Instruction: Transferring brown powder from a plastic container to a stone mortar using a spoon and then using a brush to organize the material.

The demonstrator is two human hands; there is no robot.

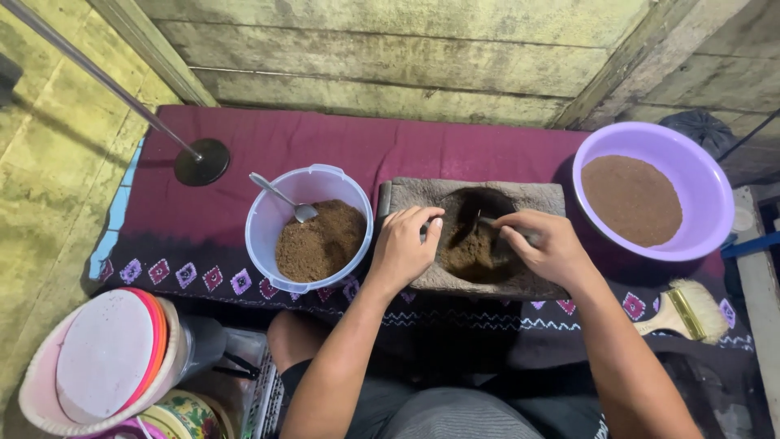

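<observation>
A grey stone mortar block [422, 195] lies on a maroon cloth [325, 146] and has a round hollow holding brown powder [470, 250]. My left hand [406, 242] rests on the block's left rim, fingers curled at the hollow's edge. My right hand [546, 242] grips a thin metal tool [497, 224] whose tip dips into the powder. Left of the block stands a pale bucket [268, 219] of brown powder with a metal spoon [280, 195] stuck in it.
A purple basin [699, 175] of finer brown powder sits at the right. A paintbrush [686, 313] lies below it. A black round stand base [201, 161] with a metal pole is at the back left. Stacked lids [106, 354] sit lower left. Wooden walls enclose the back.
</observation>
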